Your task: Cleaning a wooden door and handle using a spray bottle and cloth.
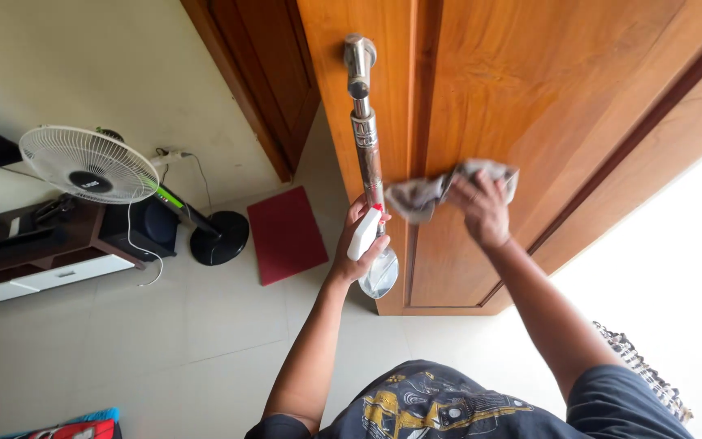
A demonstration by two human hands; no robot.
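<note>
My left hand (357, 248) grips a clear spray bottle (377, 272) with a white trigger head, held just beside the lower part of a long steel door handle (365, 130). My right hand (481, 210) presses a grey cloth (428, 193) flat against the wooden door (530, 89), to the right of the handle. The cloth's loose end hangs toward the handle. Both arms reach forward from a dark printed shirt at the bottom of the view.
A white standing fan (91, 165) with a black round base (219, 237) stands at the left, next to a low dark cabinet (34, 244). A red mat (288, 234) lies on the pale tiled floor by the doorway. A patterned rug (643, 370) shows at the right.
</note>
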